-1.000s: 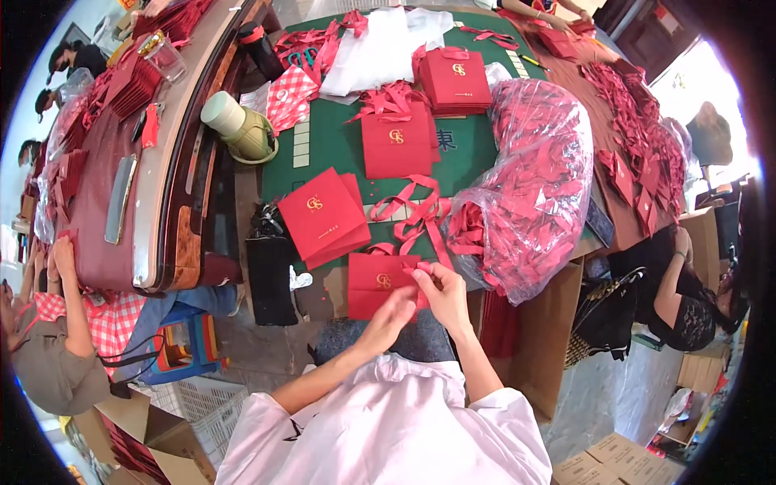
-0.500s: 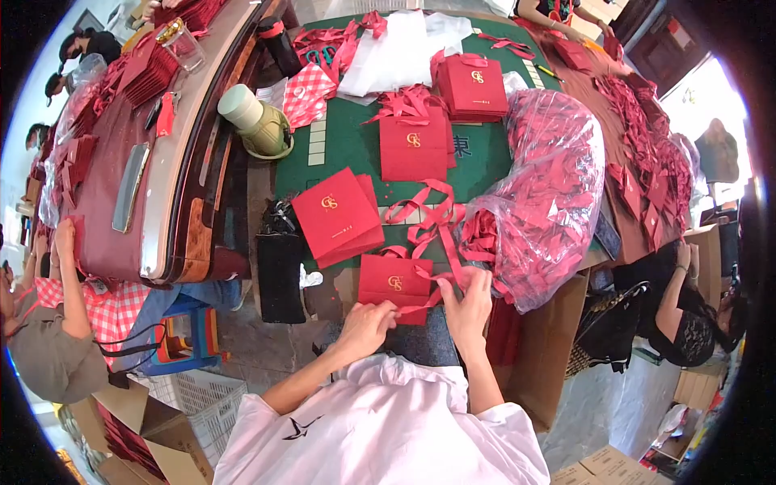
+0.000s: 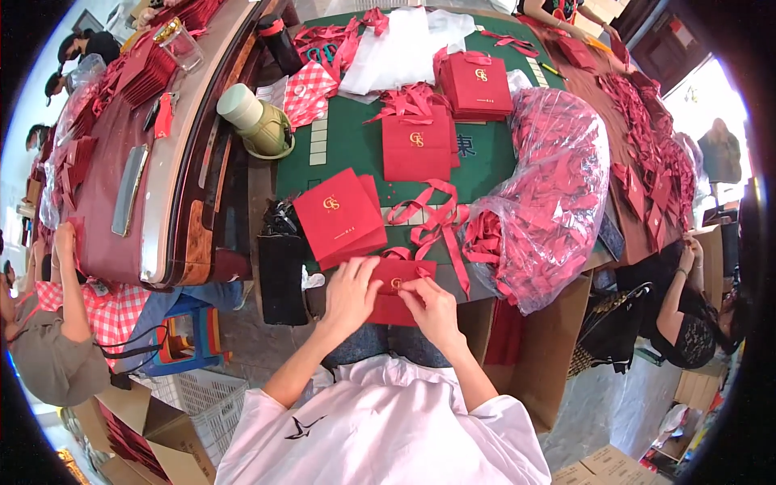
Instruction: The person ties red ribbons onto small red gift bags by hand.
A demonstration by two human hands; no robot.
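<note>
A small red paper gift bag with a gold emblem lies flat at the table's near edge, a red ribbon handle at its top. My left hand grips the bag's left side, fingers over its upper left part and thumb on the front. At the bag's right half, my right hand has thumb and fingertips pinched together over the front; what is between them is hidden. Just beyond lie loose red ribbons. A short stack of red bags sits to the left of them.
A clear plastic sack of red ribbons bulges at the right. Further back stand more bag stacks and a white plastic sheet. A green flask stands at the left edge. An open carton is by my right side. Other people work at neighbouring tables.
My left hand has moved up from the bag's lower edge onto its left side. My right hand has come down and left from the ribbon it was pulling, onto the bag's front.
</note>
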